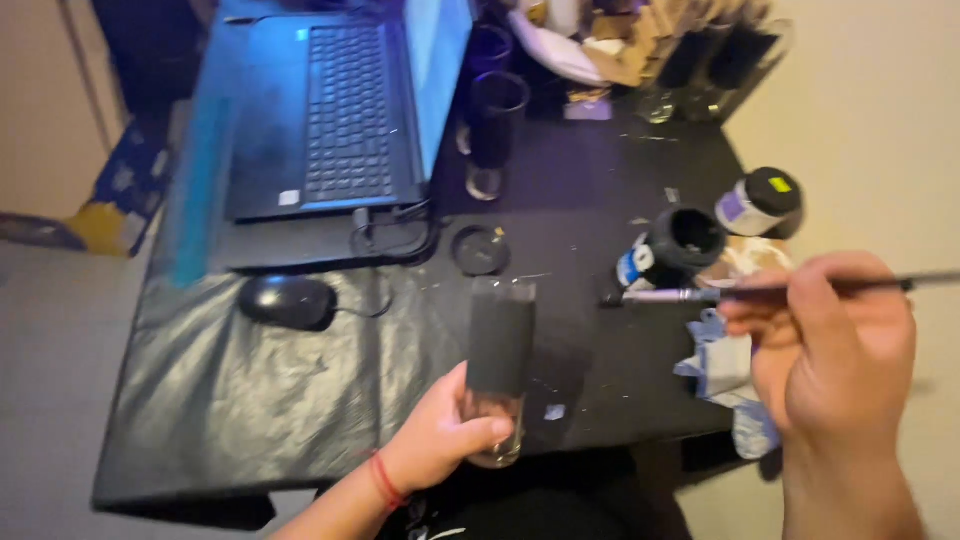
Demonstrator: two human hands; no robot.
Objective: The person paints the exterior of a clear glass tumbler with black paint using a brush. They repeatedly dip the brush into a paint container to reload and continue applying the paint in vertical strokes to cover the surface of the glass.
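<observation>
Glass (500, 365), a tall one with its upper part coated black and its base left clear, stands near the near edge of the black-covered table (250, 400), gripped low down by the left hand (435, 435), whose fingers wrap round its clear bottom. A red band circles that wrist. The right hand (835, 345), raised at the right of the scene, pinches a thin paintbrush (700, 294) that lies level, its tip pointing left toward the glass but apart from it. Just beyond the brush sit an open jar of black paint (680, 245) and, further right, a lidded jar (760, 203). A crumpled blue-stained cloth (720, 365) lies under the right hand. A round black lid (480, 250) rests in the middle of the table. At the far left are an open laptop (340, 110) and, nearer, a black mouse (288, 302). More black-coated glasses (495, 130) stand beside the laptop.
</observation>
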